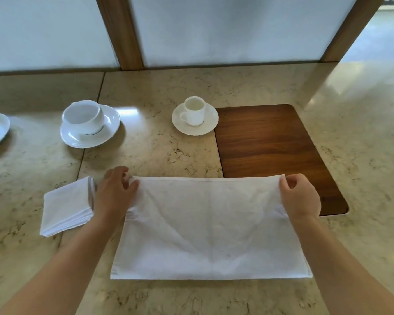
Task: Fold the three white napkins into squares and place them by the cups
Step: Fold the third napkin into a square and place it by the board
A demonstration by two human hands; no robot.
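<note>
— Napkins first, from the left: how do they lie?

— On the near left of the table [362,123] I see a stack of folded napkins [66,210]; how many, I cannot tell. Just right of it my left hand [114,194] pinches the far left corner of the open napkin [205,228], thumb over the hem. My right hand [299,196] pinches the far right corner the same way. The cloth lies spread in front of me, its far edge lifted and drawn straight between the hands.

— How will it handle?

— Light and limp, I judge; it sags and creases wherever it is not held. Corners are the place to grip, so the edges meet squarely.

— And the cups?

— Large cup [84,117] far left, small cup [193,111] farther right beside the wooden board [271,144]. No napkin lies by either yet.
</note>
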